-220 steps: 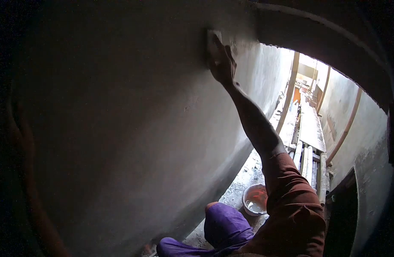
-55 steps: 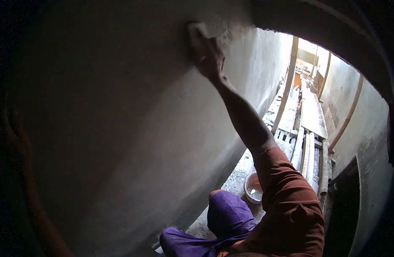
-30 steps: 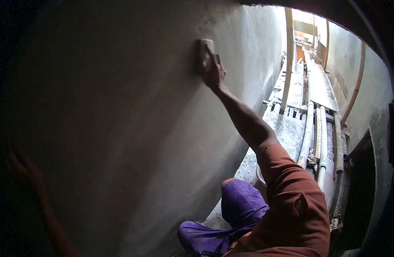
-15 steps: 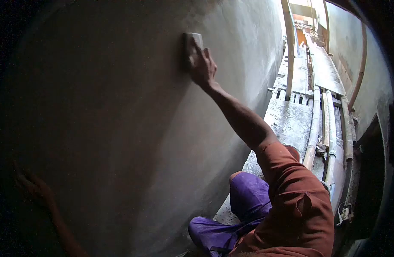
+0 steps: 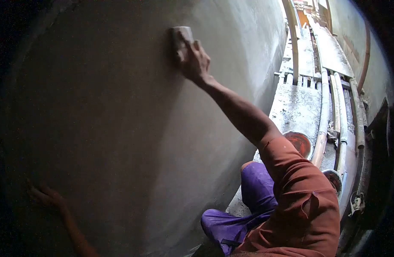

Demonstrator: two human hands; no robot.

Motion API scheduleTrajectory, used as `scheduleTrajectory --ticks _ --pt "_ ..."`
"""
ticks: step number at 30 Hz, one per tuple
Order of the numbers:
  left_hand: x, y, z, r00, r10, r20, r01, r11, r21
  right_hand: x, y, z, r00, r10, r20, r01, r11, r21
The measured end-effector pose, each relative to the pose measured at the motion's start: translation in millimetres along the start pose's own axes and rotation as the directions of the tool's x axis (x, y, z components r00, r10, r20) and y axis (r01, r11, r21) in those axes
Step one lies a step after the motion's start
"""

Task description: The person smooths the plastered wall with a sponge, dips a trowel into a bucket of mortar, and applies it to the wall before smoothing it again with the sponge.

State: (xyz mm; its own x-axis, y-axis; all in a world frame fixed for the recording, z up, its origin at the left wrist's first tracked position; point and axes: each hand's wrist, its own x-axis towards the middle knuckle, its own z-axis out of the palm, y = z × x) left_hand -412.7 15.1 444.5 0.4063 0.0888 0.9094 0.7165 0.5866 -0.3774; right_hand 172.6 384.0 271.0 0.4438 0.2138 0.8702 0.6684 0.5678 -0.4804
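My right hand [image 5: 193, 62] is stretched up and presses a pale rectangular float block [image 5: 181, 36] flat against the grey plastered wall [image 5: 120, 120]. The fingers lie over the block's back. My left hand [image 5: 45, 196] rests low on the same wall in deep shadow, fingers spread, holding nothing. My rust-red sleeve and purple trousers show at the lower right.
A narrow cement-crusted scaffold walkway [image 5: 295, 107] of boards and bamboo poles [image 5: 323, 124] runs away to the right. A reddish pan [image 5: 299, 142] sits on it near my knee, a second round pan [image 5: 334, 179] closer. Another wall closes the far right side.
My right hand has slid the block leftward and slightly up across the wall over the last second. My view tilted down, so the reddish pan and more walkway came into sight.
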Motion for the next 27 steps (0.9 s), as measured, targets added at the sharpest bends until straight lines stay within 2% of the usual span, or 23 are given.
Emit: scheduleTrajectory --ticks 2,4,5,6,7,8,10,11,12,13,14,16,17,18,20,22,23,24,25,27 --pt "2.2 -5.1 6.2 0.998 0.063 -0.021 -0.063 0.998 0.004 16.6 -27.7 -19.0 0.999 0.023 0.043 -0.025 0.999 0.038" --pt "5.9 -8.5 6.1 0.988 0.134 -0.071 -0.136 0.990 -0.037 46.9 -16.7 -8.1 0.993 -0.114 -0.038 0.112 0.992 -0.058" --pt "12.1 1.5 -2.1 0.987 0.142 -0.071 -0.145 0.989 -0.033 64.1 1.0 4.5 0.991 -0.111 -0.080 0.108 0.994 -0.035" --pt "19.2 20.0 -21.8 0.998 0.057 0.020 -0.060 0.991 0.123 71.5 16.5 13.5 0.988 -0.105 -0.114 0.104 0.995 -0.007" --pt "24.9 28.8 -33.9 0.994 -0.038 0.099 0.008 0.958 0.288 84.9 10.5 -7.6 0.996 0.095 0.004 -0.095 0.992 0.082" --pt "27.0 26.8 -30.8 0.993 -0.026 0.115 -0.009 0.954 0.299 98.5 3.2 -30.3 0.950 0.278 0.143 -0.298 0.944 0.143" --pt "21.8 15.3 -15.6 0.998 -0.057 0.033 0.056 0.997 0.047 87.4 16.0 -23.0 0.923 0.383 0.027 -0.384 0.923 0.016" --pt "16.2 5.6 -8.5 0.998 -0.054 0.044 0.052 0.997 0.050 63.9 40.9 -4.9 0.928 0.374 -0.012 -0.373 0.925 -0.066" --pt "11.9 -3.5 -1.4 0.999 0.028 0.042 -0.033 0.992 0.124 42.1 36.0 -9.4 0.916 0.400 0.027 -0.398 0.916 -0.058" --pt "3.5 -11.2 3.6 0.993 0.106 0.045 -0.113 0.974 0.198 11.3 30.5 -6.6 0.941 0.337 0.042 -0.336 0.941 -0.036" --pt "-4.1 -11.4 3.8 0.994 0.098 0.049 -0.105 0.974 0.202 -13.3 25.7 -0.2 0.962 0.267 0.051 -0.267 0.964 -0.010" --pt "-12.2 -11.2 3.7 0.994 0.030 0.107 -0.044 0.990 0.132 -40.3 -9.6 -4.3 0.996 -0.078 -0.046 0.077 0.997 -0.026" --pt "-10.7 -12.8 4.2 0.991 0.006 0.135 -0.020 0.995 0.099 -36.3 -19.3 -6.4 0.987 -0.158 0.002 0.158 0.987 0.006" --pt "-4.6 -16.0 4.3 0.987 -0.010 0.161 -0.001 0.998 0.069 -25.6 -18.8 -4.4 0.990 -0.144 -0.002 0.144 0.989 0.016" --pt "14.1 -11.1 -5.3 0.982 -0.006 0.190 -0.003 0.999 0.047 8.5 4.8 13.3 0.968 -0.184 -0.171 0.199 0.977 0.075" --pt "28.3 37.5 -33.8 1.000 -0.026 0.016 0.025 0.999 0.046 45.7 44.6 28.3 0.985 -0.067 -0.159 0.046 0.990 -0.134" --pt "30.4 43.2 -36.9 1.000 -0.018 0.016 0.017 0.998 0.054 52.0 22.1 -1.1 0.985 0.171 -0.032 -0.173 0.982 -0.071" --pt "29.3 47.9 -38.2 0.999 -0.046 0.023 0.046 0.999 0.017 58.3 -2.2 -30.9 0.916 0.385 0.109 -0.383 0.923 -0.039" --pt "28.0 49.3 -39.4 0.997 -0.076 0.034 0.076 0.997 -0.021 54.0 1.9 -24.5 0.896 0.442 0.048 -0.442 0.897 -0.015" --pt "28.0 47.2 -41.7 0.997 -0.064 0.051 0.064 0.998 -0.012 30.0 -21.6 -23.3 0.902 0.426 0.071 -0.427 0.904 0.011"
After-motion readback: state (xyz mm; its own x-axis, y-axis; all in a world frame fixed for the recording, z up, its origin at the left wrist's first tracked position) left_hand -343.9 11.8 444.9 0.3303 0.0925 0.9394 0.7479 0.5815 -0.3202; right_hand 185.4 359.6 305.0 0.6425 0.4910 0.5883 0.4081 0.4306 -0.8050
